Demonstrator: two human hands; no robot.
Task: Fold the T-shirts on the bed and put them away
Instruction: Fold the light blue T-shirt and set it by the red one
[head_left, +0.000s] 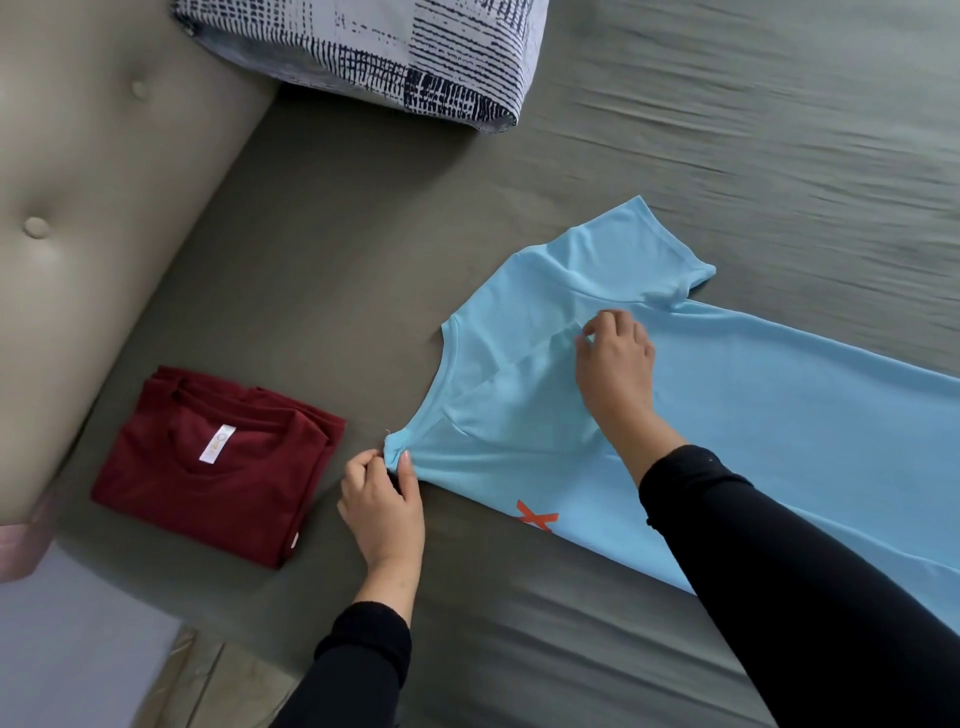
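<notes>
A light blue T-shirt (753, 415) with an orange mark lies spread across the grey bed sheet (363, 260), running off the right edge of view. My left hand (382, 499) pinches the shirt's near shoulder corner at its left end. My right hand (615, 364) pinches a raised fold of the blue fabric below the collar. A dark red T-shirt (218, 462), folded into a square with its white neck label up, lies on the sheet to the left.
A padded beige headboard (78, 234) with buttons borders the bed on the left. A white pillow with dark blue hatching (389, 47) sits at the top. Floor shows at the bottom left beyond the bed edge.
</notes>
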